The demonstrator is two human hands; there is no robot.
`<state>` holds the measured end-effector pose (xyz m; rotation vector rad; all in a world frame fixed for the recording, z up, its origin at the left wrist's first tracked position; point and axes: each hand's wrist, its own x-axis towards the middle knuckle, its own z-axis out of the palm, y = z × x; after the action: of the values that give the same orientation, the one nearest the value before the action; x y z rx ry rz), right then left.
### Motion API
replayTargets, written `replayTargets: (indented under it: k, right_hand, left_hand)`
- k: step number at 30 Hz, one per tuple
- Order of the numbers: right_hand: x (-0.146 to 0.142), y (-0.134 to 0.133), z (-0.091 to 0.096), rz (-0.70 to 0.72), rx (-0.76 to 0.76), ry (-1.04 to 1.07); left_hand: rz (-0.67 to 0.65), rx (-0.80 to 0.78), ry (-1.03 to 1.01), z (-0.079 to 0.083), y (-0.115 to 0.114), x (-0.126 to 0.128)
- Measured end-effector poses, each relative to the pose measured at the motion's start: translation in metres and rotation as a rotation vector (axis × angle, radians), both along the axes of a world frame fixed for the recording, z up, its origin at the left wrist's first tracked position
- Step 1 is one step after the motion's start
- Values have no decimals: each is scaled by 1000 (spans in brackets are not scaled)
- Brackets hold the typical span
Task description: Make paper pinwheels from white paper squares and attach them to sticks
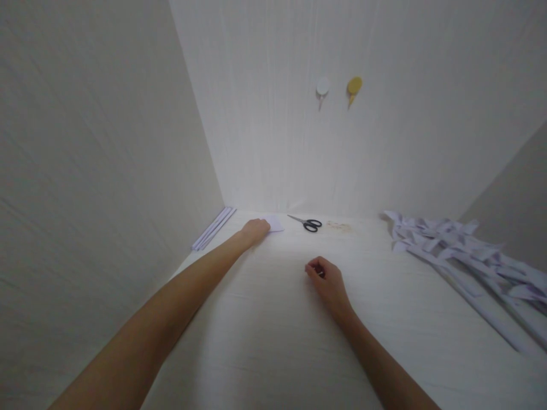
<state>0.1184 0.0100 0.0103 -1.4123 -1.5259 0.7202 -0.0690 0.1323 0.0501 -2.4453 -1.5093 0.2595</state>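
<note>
The left arm is stretched far forward across the pale wood-grain bench, and the left hand is laid palm down on the near edge of a small folded sheet of white paper; whether the sheet is gripped cannot be told. The right hand is rested mid-bench, loosely clenched, well apart from the sheet. One pair of black-handled scissors is seen just right of the sheet. One heap of folded white paper strips is spread at the right, and two round wall hooks, one white and one yellow, are fixed above.
</note>
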Motion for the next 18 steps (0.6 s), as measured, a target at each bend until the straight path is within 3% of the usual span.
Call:
replayTargets:
  k: [9, 16, 18]
  right_hand:
    - [0, 2, -2, -22, 31, 10]
    - [2, 2, -4, -19, 29, 19]
    - [2, 2, -5, -29, 31, 27]
  left_hand:
    - [81, 151, -75, 19, -8, -3]
    - [157, 320, -202, 52, -19, 0]
    - [148, 357, -340, 61, -27, 5]
